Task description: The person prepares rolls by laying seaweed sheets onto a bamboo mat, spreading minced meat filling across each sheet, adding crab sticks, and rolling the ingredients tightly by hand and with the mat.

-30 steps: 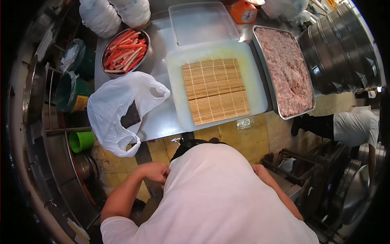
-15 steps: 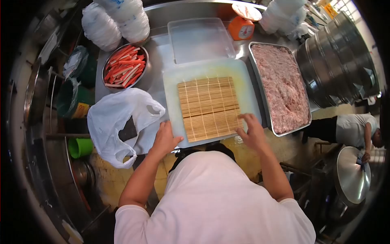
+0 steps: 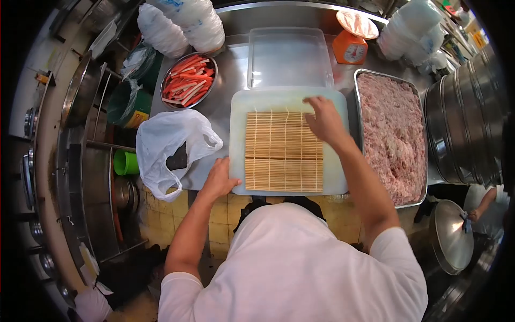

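A bamboo rolling mat (image 3: pixel 284 145) lies flat on a pale cutting board (image 3: pixel 238 107), its slats running left to right. My left hand (image 3: pixel 217 180) rests at the board's lower left edge, thumb pointing in over the board and apart from the fingers. Over the mat's upper right corner is my right hand (image 3: pixel 324 121), fingers stretched out and nothing seen in them. Whether its fingertips touch the board I cannot tell. To the left, a white plastic bag (image 3: pixel 166 137) lies with its mouth open, and something dark and flat shows inside.
A steel bowl of red-and-white crab sticks (image 3: pixel 188 80) stands at back left. Behind the board lies a clear plastic lid or tray (image 3: pixel 289 59). An orange scale (image 3: pixel 351 51) is at back right. A metal tray of minced meat (image 3: pixel 391 137) lies right, beside stacked steamers (image 3: pixel 464 123).
My right hand has moved from the mat's lower right corner up to its upper right corner. My left hand stays at the board's edge. The camera view has shifted.
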Tool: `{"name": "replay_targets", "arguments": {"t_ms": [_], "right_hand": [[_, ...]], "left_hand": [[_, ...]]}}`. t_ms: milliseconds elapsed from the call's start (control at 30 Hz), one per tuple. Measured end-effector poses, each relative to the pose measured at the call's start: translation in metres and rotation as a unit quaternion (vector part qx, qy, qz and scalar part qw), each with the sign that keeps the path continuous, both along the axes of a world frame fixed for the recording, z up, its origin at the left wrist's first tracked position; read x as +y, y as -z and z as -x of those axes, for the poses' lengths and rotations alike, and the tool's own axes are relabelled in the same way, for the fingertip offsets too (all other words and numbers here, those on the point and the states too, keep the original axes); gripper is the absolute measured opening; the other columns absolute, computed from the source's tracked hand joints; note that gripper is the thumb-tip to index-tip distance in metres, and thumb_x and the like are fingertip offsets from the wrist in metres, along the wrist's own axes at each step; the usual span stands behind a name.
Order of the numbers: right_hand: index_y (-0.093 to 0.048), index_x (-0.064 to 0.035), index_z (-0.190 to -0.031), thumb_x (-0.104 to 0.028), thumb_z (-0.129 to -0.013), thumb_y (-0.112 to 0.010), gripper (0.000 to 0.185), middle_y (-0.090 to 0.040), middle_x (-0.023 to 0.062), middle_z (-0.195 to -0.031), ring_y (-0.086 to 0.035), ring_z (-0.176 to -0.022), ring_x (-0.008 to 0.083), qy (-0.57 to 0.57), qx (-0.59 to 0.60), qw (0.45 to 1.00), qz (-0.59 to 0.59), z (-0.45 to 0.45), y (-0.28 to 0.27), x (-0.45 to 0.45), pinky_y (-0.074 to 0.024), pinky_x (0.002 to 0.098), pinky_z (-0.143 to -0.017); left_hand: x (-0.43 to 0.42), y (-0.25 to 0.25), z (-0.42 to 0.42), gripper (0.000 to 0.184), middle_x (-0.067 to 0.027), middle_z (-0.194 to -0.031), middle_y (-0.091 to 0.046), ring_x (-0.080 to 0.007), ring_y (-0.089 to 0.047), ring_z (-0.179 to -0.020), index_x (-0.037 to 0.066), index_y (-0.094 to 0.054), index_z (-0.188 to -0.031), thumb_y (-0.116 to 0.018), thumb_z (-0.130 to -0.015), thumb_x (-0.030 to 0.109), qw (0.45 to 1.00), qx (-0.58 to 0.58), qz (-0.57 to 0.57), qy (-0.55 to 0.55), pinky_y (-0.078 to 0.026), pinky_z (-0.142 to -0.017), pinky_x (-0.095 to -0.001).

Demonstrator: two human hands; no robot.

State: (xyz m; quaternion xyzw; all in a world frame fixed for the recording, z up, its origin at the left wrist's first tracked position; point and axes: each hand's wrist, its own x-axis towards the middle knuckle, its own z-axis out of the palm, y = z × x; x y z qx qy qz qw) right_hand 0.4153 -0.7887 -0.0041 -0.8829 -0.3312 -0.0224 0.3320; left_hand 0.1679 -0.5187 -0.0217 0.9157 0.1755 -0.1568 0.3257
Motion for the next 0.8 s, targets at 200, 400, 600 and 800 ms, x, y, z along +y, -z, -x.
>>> {"name": "replay_targets", "arguments": {"t_ms": [200,400,600,800], "right_hand": [[-0.069,-0.0032,-0.104,-0.002,-0.081,-0.062,0.024,-0.067,0.0175,-0.104,-0.063,-0.098,0.0397,0.017,-0.091,0.978,0.188,-0.099,0.053,0.029,-0.0523,0.048,-0.089],[-0.069,-0.0027,-0.093,-0.001,-0.081,-0.059,0.016,-0.065,0.0175,-0.093,-0.063,-0.095,0.037,-0.053,-0.141,0.976,0.158,-0.102,0.012,0.033,-0.0529,0.0462,-0.08],[-0.065,0.0,-0.092,-0.004,-0.085,-0.06,0.009,-0.064,0.0174,-0.091,-0.063,-0.093,0.0391,-0.048,-0.077,0.994,0.064,-0.005,-0.032,0.088,-0.0533,0.0475,-0.082],[-0.067,0.0006,-0.11,-0.009,-0.091,-0.063,0.021,-0.066,0.019,-0.101,-0.067,-0.094,0.037,-0.011,0.071,0.994,-0.083,0.048,-0.053,0.088,-0.0555,0.0442,-0.083]], "left_hand": [[-0.007,-0.005,0.007,0.066,-0.0249,-0.12,-0.058,-0.0441,-0.056,-0.117,-0.002,-0.053,-0.131,-0.084,-0.074,0.012,0.999,0.001,0.01,-0.04,-0.047,-0.1,-0.0476],[-0.026,-0.02,0.004,0.068,-0.0222,-0.123,-0.058,-0.033,-0.06,-0.112,-0.004,-0.049,-0.139,-0.081,-0.081,0.014,0.986,-0.128,0.041,-0.098,-0.051,-0.095,-0.0412],[-0.044,-0.022,-0.103,0.06,-0.0094,-0.117,-0.062,-0.0193,-0.064,-0.091,0.0,-0.042,-0.146,-0.07,-0.098,0.021,0.849,-0.198,0.446,-0.203,-0.054,-0.085,-0.0329],[-0.029,0.01,-0.159,0.045,-0.0114,-0.11,-0.064,-0.0217,-0.069,-0.086,0.0,-0.044,-0.131,-0.068,-0.098,0.02,0.727,-0.184,0.595,-0.289,-0.058,-0.072,-0.0365]]}}
